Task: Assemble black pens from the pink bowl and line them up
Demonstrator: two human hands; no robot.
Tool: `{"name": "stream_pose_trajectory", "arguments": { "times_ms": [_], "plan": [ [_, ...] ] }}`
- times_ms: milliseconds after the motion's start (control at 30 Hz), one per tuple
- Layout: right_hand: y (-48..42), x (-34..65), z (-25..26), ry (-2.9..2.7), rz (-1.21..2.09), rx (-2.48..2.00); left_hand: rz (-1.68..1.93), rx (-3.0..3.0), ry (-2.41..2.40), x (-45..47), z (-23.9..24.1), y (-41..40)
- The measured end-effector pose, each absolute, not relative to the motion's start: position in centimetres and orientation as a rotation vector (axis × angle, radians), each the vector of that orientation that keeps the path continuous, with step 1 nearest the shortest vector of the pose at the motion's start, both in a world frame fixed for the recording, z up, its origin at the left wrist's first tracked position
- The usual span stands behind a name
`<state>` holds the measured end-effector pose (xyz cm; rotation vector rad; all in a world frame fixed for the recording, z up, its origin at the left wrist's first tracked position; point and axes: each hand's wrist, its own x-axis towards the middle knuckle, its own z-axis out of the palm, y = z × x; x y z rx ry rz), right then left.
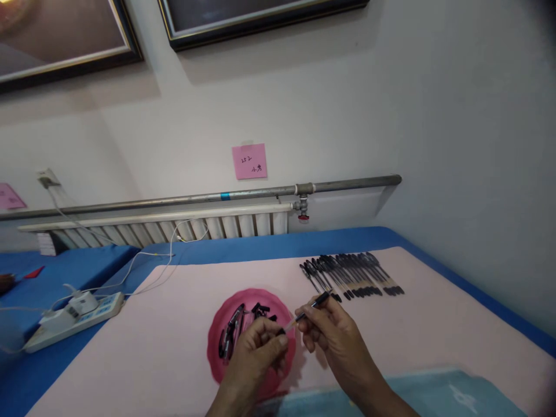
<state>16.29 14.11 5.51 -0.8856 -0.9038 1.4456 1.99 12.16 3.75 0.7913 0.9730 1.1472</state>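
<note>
A slim black and clear pen (299, 318) slants between my two hands, above the right rim of the pink bowl (212, 341). The fingers of my left hand (259, 351) are closed on its lower end, where a small black piece shows. My right hand (336, 331) pinches the dark upper part between thumb and fingers, and a black end sticks out beyond them. Inside the bowl lie pen parts (234, 330), black caps and clear pieces among them, partly covered by my left hand.
Behind my right hand, several black pens (347, 275) lie side by side on the pink sheet (152, 341). A light-blue cloth (417, 394) is at the near edge. On the left is a white power strip (82, 318) with plugs and cables. A radiator (226, 225) and pipe run along the wall.
</note>
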Motion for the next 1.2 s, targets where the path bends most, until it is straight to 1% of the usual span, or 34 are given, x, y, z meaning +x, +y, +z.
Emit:
{"name": "stream_pose_trajectory", "arguments": {
  "times_ms": [133, 200, 333, 500, 600, 767, 867, 1033, 1200],
  "plan": [
    [14.1, 16.3, 5.7, -0.915, 1.436, -0.898, 0.95, 0.608, 0.937, 1.9, 4.0, 12.0],
    [14.1, 16.3, 5.7, -0.917, 1.441, -0.896, 0.903, 0.607, 0.902, 2.0, 4.1, 11.9],
    [14.2, 16.2, 5.5, -0.894, 1.46, -0.87, 0.995, 0.748, 0.923, 2.2, 4.0, 11.7],
    [14.6, 16.5, 5.2, -0.863, 1.477, -0.842, 1.021, 1.064, 1.061, 2.3, 4.0, 11.7],
    [15.0, 17.1, 5.2, -0.869, 1.45, -0.838, 1.036, 1.112, 1.118, 1.5, 4.4, 12.0],
    [15.7, 18.0, 5.4, -0.831, 1.386, -0.891, 1.155, 1.092, 1.414, -1.5, 4.7, 12.8],
    [15.9, 18.2, 5.4, -0.834, 1.379, -0.94, 1.181, 1.202, 1.59, -3.1, 4.5, 13.1],
    [15.8, 18.1, 4.9, -0.9, 1.394, -1.042, 0.98, 1.425, 1.835, -4.2, 3.9, 13.6],
    [15.8, 18.0, 4.5, -1.042, 1.411, -1.094, 0.814, 1.538, 1.955, -4.6, 4.1, 13.8]
  ]
}}
